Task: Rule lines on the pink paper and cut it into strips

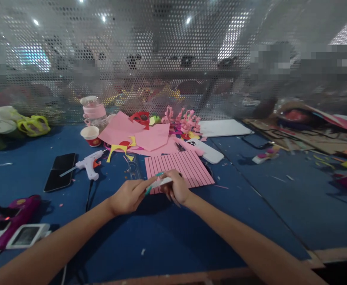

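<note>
Both hands meet at the near edge of a pink sheet (185, 168) ruled with dark parallel lines. Between them is a slim white-and-teal item (162, 182), partly covered by fingers, so its kind does not show. My left hand (131, 194) is closed on its teal end. Around the white part, the fingers of my right hand (178, 188) are curled. A clear ruler (134, 166) lies left of the sheet, and a white phone (206, 151) lies behind its right side.
On the left are a white glue gun (88, 164), a dark phone (61, 171) and a purple device (20, 213). Behind stand a paper cup (90, 135) and a bottle (94, 113). Pink paper (152, 136), yellow scraps (118, 149) and pink paper flowers (189, 120) lie near a mesh screen (161, 47).
</note>
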`<state>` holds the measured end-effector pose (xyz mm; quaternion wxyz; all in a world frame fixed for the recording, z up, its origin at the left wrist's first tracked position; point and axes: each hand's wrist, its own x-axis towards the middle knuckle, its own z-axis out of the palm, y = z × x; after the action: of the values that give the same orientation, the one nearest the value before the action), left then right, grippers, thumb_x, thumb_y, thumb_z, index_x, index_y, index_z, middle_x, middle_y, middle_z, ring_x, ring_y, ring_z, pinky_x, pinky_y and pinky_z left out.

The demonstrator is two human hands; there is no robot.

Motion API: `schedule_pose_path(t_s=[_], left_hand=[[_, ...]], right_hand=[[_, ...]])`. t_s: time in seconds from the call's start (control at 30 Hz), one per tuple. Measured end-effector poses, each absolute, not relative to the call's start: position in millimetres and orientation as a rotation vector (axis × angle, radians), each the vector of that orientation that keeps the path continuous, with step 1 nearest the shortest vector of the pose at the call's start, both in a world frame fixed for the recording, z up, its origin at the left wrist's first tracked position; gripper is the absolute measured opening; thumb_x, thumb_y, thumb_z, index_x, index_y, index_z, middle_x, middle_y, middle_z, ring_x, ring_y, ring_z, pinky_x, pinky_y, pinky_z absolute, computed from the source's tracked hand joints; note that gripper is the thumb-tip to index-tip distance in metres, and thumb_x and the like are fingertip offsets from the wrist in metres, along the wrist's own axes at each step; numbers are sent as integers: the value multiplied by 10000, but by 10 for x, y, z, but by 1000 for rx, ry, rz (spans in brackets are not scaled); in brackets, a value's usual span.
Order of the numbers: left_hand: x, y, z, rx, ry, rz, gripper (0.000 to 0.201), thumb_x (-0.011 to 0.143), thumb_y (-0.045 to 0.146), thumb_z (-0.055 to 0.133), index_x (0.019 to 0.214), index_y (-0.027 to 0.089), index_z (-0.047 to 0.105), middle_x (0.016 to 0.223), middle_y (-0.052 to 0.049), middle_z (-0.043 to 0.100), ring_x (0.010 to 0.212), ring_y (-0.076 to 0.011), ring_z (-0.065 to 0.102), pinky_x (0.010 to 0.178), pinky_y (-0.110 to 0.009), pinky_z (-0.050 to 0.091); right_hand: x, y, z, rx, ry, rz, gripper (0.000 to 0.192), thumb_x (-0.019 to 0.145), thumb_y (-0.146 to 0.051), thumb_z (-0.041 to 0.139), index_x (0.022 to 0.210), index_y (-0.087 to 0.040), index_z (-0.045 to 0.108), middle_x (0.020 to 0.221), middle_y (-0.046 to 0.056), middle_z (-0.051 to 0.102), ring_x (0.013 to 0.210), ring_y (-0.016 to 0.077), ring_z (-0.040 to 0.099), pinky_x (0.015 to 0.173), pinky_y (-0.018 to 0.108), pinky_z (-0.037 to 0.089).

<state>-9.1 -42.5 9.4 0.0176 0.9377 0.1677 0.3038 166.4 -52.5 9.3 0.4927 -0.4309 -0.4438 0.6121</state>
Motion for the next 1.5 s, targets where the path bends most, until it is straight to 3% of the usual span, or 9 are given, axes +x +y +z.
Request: schedule_pose_path(t_s=[0.33, 0.47, 0.6, 0.7, 0.9, 1.1, 1.23, 1.37, 1.5], left_hand=[[-38, -465, 190, 2984, 491, 1031, 463, 901, 121, 277, 1363, 136, 299, 655, -23, 632, 519, -126, 594, 515, -203, 480], [-59, -394, 195, 2889, 838, 1183, 470, 871, 139, 307, 1340, 151, 341, 673, -12, 629, 526, -129, 586, 522, -214, 473], [-99, -217, 127, 2635, 1488, 1322, 458, 885, 181, 303, 1333, 94, 346, 797, -79, 638, 609, -173, 602, 605, -301, 498], [-92, -122, 56, 2655, 1691, 1212, 528, 914, 329, 284, 1335, 12, 319, 1012, -195, 602, 960, -290, 580, 834, -444, 463], [-38, -199, 40, 2779, 1542, 1160, 595, 904, 470, 321, 1321, 47, 349, 1326, -252, 379, 1290, -394, 289, 1019, -574, 271], [-28, -235, 3, 2443, 1328, 1272, 527, 886, 457, 394, 1270, 98, 353, 1258, -211, 423, 1235, -335, 380, 1016, -570, 308], [-1, -162, -28, 1811, 1142, 1312, 653, 782, 470, 548, 1273, 143, 268, 1327, -206, 381, 1248, -295, 417, 994, -487, 395], [25, -163, 49, 1450, 1009, 1183, 654, 684, 400, 672, 1197, 157, 348, 1244, -181, 524, 1103, -254, 573, 914, -407, 485], [10, -228, 144, 1363, 1037, 1070, 499, 644, 425, 716, 988, 129, 506, 852, -109, 691, 737, -229, 686, 698, -395, 570]], right_hand=[[1596, -554, 25, -978, -1189, 1533, 450, 703, -487, 274, 344, -236, 373, 241, -14, 318, 212, 83, 261, 231, 212, 175], [1814, -415, 211, -1022, -1315, 1460, 457, 733, -560, 363, 453, -210, 450, 306, -24, 403, 256, 88, 340, 275, 203, 255], [2318, -188, 438, -1469, -1599, 463, 521, 723, -689, 428, 786, -179, 517, 785, 104, 619, 752, 239, 621, 647, 373, 502], [2613, -98, 448, -1991, -1505, 48, 790, 598, -715, 590, 1031, -62, 486, 1166, 315, 485, 1142, 442, 457, 868, 538, 405], [2682, -53, 275, -2094, -1602, 486, 942, 443, -507, 812, 1169, -24, 455, 1089, 325, 566, 1052, 466, 539, 833, 519, 437], [2708, -28, 399, -1570, -1479, 587, 472, 523, -422, 775, 872, -145, 619, 957, 154, 680, 938, 336, 631, 837, 502, 472], [2610, -49, 412, -1128, -1320, 859, 398, 591, -415, 739, 899, -179, 650, 990, 86, 703, 958, 252, 642, 876, 448, 488], [2438, -44, 331, -990, -1094, 985, 437, 539, -423, 767, 892, -191, 655, 971, 69, 717, 998, 255, 637, 914, 453, 478], [2290, -51, 293, -951, -996, 1048, 521, 508, -467, 773, 943, -202, 662, 910, 64, 729, 996, 274, 640, 925, 472, 472]])
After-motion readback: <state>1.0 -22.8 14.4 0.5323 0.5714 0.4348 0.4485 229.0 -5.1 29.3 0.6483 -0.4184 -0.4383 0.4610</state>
